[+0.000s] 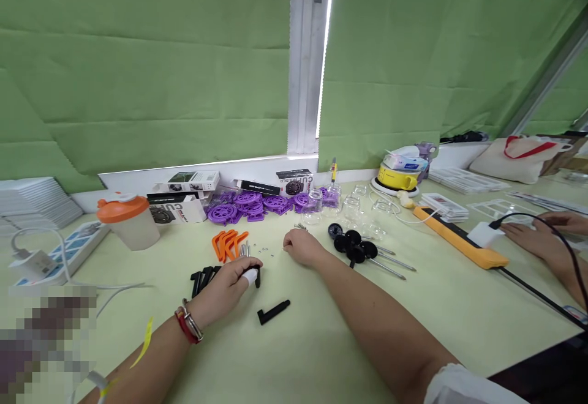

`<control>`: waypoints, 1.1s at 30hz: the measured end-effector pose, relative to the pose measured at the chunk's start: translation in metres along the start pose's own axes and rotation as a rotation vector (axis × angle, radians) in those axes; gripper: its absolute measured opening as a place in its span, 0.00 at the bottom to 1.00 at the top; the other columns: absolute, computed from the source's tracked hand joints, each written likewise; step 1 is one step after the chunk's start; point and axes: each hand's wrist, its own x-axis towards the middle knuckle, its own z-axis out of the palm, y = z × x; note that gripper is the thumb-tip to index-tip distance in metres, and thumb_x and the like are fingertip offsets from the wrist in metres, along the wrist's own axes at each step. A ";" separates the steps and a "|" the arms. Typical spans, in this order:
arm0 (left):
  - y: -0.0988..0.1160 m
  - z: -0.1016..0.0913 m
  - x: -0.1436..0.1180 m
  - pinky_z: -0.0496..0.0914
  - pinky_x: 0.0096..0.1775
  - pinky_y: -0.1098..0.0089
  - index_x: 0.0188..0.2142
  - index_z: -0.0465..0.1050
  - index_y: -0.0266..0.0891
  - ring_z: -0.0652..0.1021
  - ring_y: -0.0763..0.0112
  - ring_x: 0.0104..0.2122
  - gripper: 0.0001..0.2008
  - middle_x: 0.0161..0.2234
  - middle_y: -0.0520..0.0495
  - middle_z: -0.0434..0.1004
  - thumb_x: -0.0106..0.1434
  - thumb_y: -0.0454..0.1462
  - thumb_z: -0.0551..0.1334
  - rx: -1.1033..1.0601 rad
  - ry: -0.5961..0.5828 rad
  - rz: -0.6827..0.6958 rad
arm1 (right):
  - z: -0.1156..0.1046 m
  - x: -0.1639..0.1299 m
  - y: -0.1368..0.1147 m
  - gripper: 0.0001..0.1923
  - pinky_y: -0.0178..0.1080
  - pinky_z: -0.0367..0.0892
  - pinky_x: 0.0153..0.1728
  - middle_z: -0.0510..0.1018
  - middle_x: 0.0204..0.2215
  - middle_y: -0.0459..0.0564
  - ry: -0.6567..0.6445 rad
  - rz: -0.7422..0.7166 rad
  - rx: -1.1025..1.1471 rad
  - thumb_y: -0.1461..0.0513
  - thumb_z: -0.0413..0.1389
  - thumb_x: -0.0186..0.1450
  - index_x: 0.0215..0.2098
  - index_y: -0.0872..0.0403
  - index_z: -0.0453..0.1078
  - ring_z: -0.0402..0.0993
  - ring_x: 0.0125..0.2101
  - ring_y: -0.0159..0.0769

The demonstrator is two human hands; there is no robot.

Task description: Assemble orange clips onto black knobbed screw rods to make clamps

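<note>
The left hand (225, 288) rests low on the table (321, 355), its fingers closed in a pinch on a small black part (257, 276) that stands upright at the fingertips; one fingertip wears a white cot. The right hand (301, 246) lies at two o'clock from the left, knuckles up, fingers curled down onto the table beside a scatter of tiny steel balls (265, 250); whether it grips one I cannot tell. A second black piece (273, 312), L-shaped, lies loose at five o'clock from the left hand, and more black pieces (204, 278) sit at nine o'clock. Orange clips (228, 243) and a few metal pins (245, 248) stand at twelve o'clock, with purple wheels (248, 205) beyond them. Black knobs on rods (362, 254) lie at three o'clock from the right hand. The held part looks like light, stiff moulded plastic, unlikely to break, and best taken across its narrow sides with two fingertips. The balls seem smooth and apt to roll, so each wants a fingertip pinch from above. Another person's hands (533, 235) rest at the far right.
</note>
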 end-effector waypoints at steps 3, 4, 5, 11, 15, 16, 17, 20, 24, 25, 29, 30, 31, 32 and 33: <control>-0.003 0.003 0.001 0.66 0.44 0.64 0.42 0.71 0.39 0.73 0.64 0.38 0.13 0.38 0.46 0.74 0.60 0.36 0.53 -0.008 -0.023 0.025 | -0.004 -0.002 0.000 0.05 0.33 0.59 0.32 0.78 0.30 0.50 0.001 0.005 0.051 0.66 0.56 0.58 0.27 0.56 0.74 0.70 0.31 0.32; -0.004 0.005 0.002 0.66 0.44 0.64 0.42 0.70 0.39 0.73 0.65 0.38 0.12 0.39 0.46 0.74 0.60 0.36 0.53 -0.007 -0.028 0.026 | -0.006 -0.003 -0.001 0.05 0.33 0.60 0.31 0.78 0.30 0.50 0.004 0.008 0.071 0.67 0.55 0.58 0.28 0.57 0.74 0.70 0.31 0.32; -0.005 0.006 0.002 0.66 0.44 0.64 0.41 0.70 0.39 0.73 0.65 0.38 0.12 0.38 0.46 0.74 0.60 0.36 0.53 -0.007 -0.030 0.028 | -0.008 -0.004 -0.002 0.05 0.33 0.60 0.31 0.78 0.30 0.50 0.009 0.009 0.093 0.67 0.55 0.58 0.28 0.57 0.74 0.70 0.30 0.32; -0.011 0.013 0.005 0.65 0.41 0.66 0.40 0.70 0.38 0.71 0.67 0.35 0.10 0.36 0.47 0.71 0.60 0.37 0.54 -0.034 -0.005 0.083 | -0.017 -0.015 -0.026 0.07 0.31 0.63 0.30 0.77 0.29 0.47 -0.031 -0.129 0.358 0.61 0.55 0.60 0.33 0.56 0.74 0.70 0.29 0.29; -0.012 0.016 0.007 0.65 0.38 0.68 0.39 0.69 0.38 0.69 0.69 0.33 0.10 0.33 0.49 0.70 0.61 0.38 0.53 -0.128 -0.010 0.058 | -0.016 -0.024 -0.045 0.05 0.31 0.64 0.32 0.76 0.28 0.46 -0.133 -0.319 0.643 0.61 0.57 0.58 0.30 0.56 0.73 0.70 0.29 0.29; -0.012 0.017 0.008 0.65 0.38 0.69 0.38 0.69 0.37 0.69 0.69 0.33 0.10 0.32 0.49 0.70 0.61 0.38 0.53 -0.147 -0.013 0.050 | -0.016 -0.026 -0.048 0.05 0.31 0.64 0.32 0.76 0.28 0.45 -0.148 -0.327 0.658 0.62 0.57 0.58 0.30 0.56 0.73 0.70 0.29 0.29; -0.012 0.018 0.008 0.64 0.37 0.69 0.38 0.69 0.37 0.68 0.69 0.33 0.10 0.31 0.50 0.69 0.61 0.38 0.53 -0.161 -0.013 0.043 | -0.015 -0.027 -0.050 0.04 0.31 0.64 0.32 0.76 0.27 0.45 -0.159 -0.325 0.663 0.63 0.57 0.57 0.29 0.56 0.73 0.70 0.29 0.29; -0.012 0.020 0.009 0.64 0.37 0.69 0.37 0.68 0.37 0.68 0.68 0.33 0.09 0.31 0.49 0.69 0.61 0.38 0.53 -0.179 0.002 0.035 | -0.013 -0.028 -0.050 0.04 0.32 0.64 0.33 0.76 0.27 0.46 -0.159 -0.314 0.686 0.64 0.58 0.57 0.30 0.56 0.74 0.70 0.29 0.29; -0.013 0.020 0.010 0.64 0.38 0.68 0.38 0.68 0.37 0.69 0.67 0.33 0.10 0.32 0.49 0.70 0.61 0.39 0.53 -0.175 0.009 0.035 | -0.010 -0.024 -0.044 0.04 0.33 0.65 0.34 0.76 0.28 0.46 -0.160 -0.322 0.713 0.64 0.58 0.56 0.30 0.56 0.74 0.70 0.29 0.30; -0.013 0.020 0.010 0.64 0.38 0.68 0.39 0.68 0.37 0.69 0.67 0.33 0.10 0.32 0.49 0.70 0.61 0.39 0.53 -0.176 0.007 0.039 | -0.010 -0.024 -0.043 0.04 0.33 0.65 0.34 0.76 0.28 0.46 -0.161 -0.330 0.710 0.64 0.58 0.56 0.30 0.56 0.75 0.70 0.29 0.30; -0.013 0.020 0.011 0.64 0.37 0.68 0.38 0.68 0.37 0.69 0.67 0.33 0.10 0.32 0.49 0.70 0.61 0.39 0.53 -0.174 0.009 0.059 | -0.013 -0.025 -0.044 0.04 0.33 0.65 0.35 0.76 0.27 0.46 -0.162 -0.366 0.680 0.64 0.58 0.57 0.30 0.55 0.75 0.71 0.30 0.30; -0.014 0.021 0.011 0.64 0.37 0.68 0.38 0.68 0.37 0.68 0.68 0.33 0.10 0.31 0.49 0.70 0.61 0.39 0.53 -0.169 0.011 0.062 | -0.014 -0.025 -0.045 0.04 0.33 0.65 0.35 0.76 0.28 0.45 -0.163 -0.367 0.669 0.64 0.58 0.57 0.30 0.55 0.75 0.71 0.30 0.30; -0.014 0.021 0.011 0.64 0.36 0.69 0.37 0.68 0.37 0.68 0.68 0.32 0.09 0.31 0.50 0.69 0.61 0.39 0.53 -0.162 0.013 0.064 | -0.015 -0.026 -0.045 0.04 0.33 0.65 0.35 0.76 0.28 0.45 -0.164 -0.366 0.657 0.64 0.58 0.57 0.31 0.54 0.76 0.71 0.31 0.30; -0.014 0.021 0.011 0.64 0.36 0.69 0.36 0.68 0.37 0.67 0.68 0.31 0.09 0.30 0.50 0.69 0.61 0.39 0.53 -0.155 0.015 0.067 | -0.015 -0.026 -0.045 0.04 0.33 0.65 0.35 0.76 0.29 0.46 -0.167 -0.367 0.645 0.64 0.58 0.57 0.31 0.54 0.76 0.72 0.31 0.31; -0.014 0.021 0.011 0.64 0.35 0.69 0.36 0.67 0.37 0.67 0.69 0.31 0.09 0.30 0.50 0.68 0.61 0.39 0.53 -0.149 0.016 0.070 | -0.015 -0.026 -0.045 0.05 0.33 0.65 0.36 0.76 0.29 0.46 -0.171 -0.369 0.635 0.64 0.59 0.57 0.31 0.54 0.76 0.72 0.32 0.31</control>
